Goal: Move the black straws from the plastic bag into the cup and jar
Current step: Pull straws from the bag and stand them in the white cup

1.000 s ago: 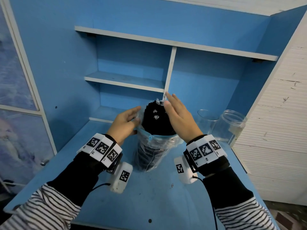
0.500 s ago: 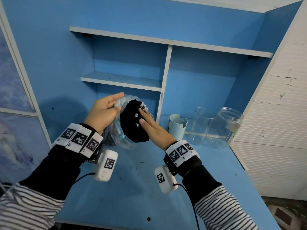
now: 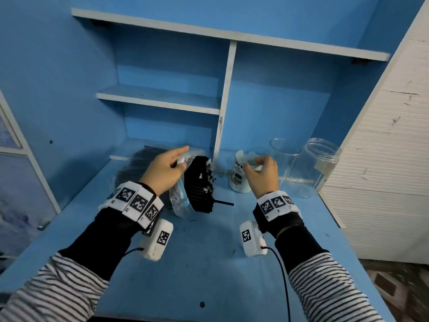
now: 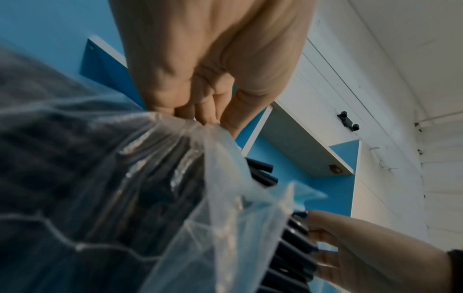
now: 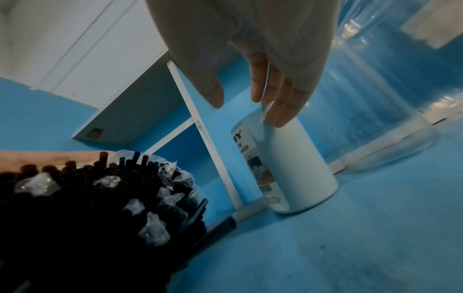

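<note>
left hand point(image 3: 163, 171) is pinching the rim of the clear plastic bag point(image 3: 178, 201), lying on its side at centre frame on the blue desk point(image 3: 209, 263), its bundle of black straws point(image 3: 199, 184) facing right. right hand point(image 3: 263, 176), fingers loosely open, is touching the rim of the white cylindrical cup point(image 3: 239, 175). clear plastic jar point(image 3: 318, 168) is standing right of centre.

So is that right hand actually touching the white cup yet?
Touching. In the right wrist view the right hand has fingertips resting on the white cup at its rim, thumb held clear. The head view agrees.
</note>
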A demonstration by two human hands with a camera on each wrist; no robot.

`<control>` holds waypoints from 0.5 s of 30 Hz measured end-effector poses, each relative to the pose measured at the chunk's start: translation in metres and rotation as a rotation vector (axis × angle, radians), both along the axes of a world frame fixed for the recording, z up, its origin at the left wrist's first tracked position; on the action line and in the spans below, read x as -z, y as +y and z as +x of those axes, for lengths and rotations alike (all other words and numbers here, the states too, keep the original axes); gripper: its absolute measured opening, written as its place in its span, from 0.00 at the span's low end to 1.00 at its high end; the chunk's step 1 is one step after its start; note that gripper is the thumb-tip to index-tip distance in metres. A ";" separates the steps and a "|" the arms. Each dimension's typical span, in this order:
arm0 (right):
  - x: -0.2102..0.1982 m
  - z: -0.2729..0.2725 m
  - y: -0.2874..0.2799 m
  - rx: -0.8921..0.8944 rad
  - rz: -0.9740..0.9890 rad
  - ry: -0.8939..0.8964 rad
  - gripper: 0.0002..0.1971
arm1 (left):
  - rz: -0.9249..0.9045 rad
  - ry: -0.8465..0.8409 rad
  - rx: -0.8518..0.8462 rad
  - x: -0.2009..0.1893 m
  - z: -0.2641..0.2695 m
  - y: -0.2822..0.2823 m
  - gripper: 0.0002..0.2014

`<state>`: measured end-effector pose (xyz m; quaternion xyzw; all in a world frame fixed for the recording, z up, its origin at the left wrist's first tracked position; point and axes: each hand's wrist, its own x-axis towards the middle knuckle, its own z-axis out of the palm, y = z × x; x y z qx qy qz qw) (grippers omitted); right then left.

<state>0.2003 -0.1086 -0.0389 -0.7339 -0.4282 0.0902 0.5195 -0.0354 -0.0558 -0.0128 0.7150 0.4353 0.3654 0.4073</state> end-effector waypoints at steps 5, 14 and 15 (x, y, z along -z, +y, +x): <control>0.006 0.002 0.006 0.025 -0.087 -0.117 0.27 | 0.017 0.064 0.018 0.006 0.002 0.006 0.25; 0.004 0.006 0.012 -0.018 -0.150 0.013 0.37 | -0.002 0.074 0.024 0.006 0.005 0.005 0.26; 0.004 0.007 0.010 -0.034 -0.145 0.013 0.37 | -0.005 0.069 0.026 0.006 0.005 0.005 0.26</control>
